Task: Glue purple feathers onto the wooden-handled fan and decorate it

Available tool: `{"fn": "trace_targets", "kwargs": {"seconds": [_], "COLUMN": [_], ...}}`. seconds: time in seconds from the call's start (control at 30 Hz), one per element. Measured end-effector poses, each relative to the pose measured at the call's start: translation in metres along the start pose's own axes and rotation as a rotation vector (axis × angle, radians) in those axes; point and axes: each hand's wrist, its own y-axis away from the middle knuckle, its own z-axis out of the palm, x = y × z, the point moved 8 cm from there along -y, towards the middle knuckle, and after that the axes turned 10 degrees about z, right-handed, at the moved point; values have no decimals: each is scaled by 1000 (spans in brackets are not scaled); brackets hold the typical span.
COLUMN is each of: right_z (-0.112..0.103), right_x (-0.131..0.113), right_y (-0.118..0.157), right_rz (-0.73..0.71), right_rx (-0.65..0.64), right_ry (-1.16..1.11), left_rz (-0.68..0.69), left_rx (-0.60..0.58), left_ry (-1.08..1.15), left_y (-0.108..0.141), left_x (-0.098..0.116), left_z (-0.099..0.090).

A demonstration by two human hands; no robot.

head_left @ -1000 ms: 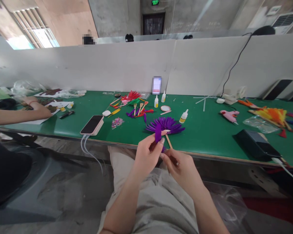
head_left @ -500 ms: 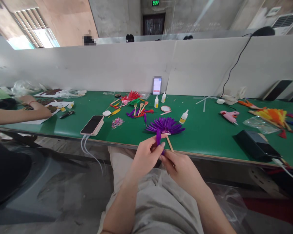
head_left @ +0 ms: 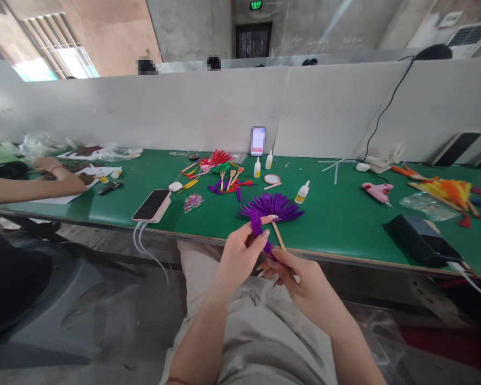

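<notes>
A purple feather (head_left: 256, 222) is pinched between the thumb and fingers of my left hand (head_left: 242, 251), above the table's front edge. My right hand (head_left: 300, 272) grips the feather's lower end, just below and right of my left hand. Behind them a fan of purple feathers (head_left: 278, 206) lies on the green table (head_left: 336, 230), with a wooden stick (head_left: 278, 235) pointing toward me. A glue bottle (head_left: 302, 192) stands tilted to the right of the fan.
Two more bottles (head_left: 257, 168) stand by a propped phone (head_left: 258, 141). Red feathers (head_left: 218, 159) lie back left, a white phone (head_left: 152, 206) left. A pink glue gun (head_left: 377, 192) and a black device (head_left: 423, 240) are right. A person's arm (head_left: 36, 188) reaches in at far left.
My hands have moved slightly apart, my right one shifting right and down. More of the purple feather shows between them, and its upper part leans further left.
</notes>
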Motion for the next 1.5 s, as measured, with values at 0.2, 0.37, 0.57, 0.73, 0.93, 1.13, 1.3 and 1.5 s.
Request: {"fn": "trace_targets", "kwargs": {"seconds": [0.2,0.37,0.57,0.73,0.93,1.13,1.3,1.5], "right_z": [0,1,-6,-12,-9,-9,-10,-10], "right_x": [4,6,1,0,3,8,6,5], "right_y": [2,1,-2,-3,-1,0,0,2], "right_rz": [2,25,45,10,-11,-2,17,50], "right_rx": [-13,5,112,248,197,179,195,181], "right_ry": [-19,-34,89,224,162,59,20,18], "left_rz": [22,24,31,39,82,74,64,50], "left_rx": [3,23,13,14,53,59,107,112], "left_ry": [-15,-35,-46,-61,-65,-68,-84,-59], "left_y": [0,-1,-1,-2,-4,-5,-7,-8], "left_x": [1,0,-1,-1,1,-1,1,-1], "left_z": [1,0,5,6,-1,-5,-12,-13]}}
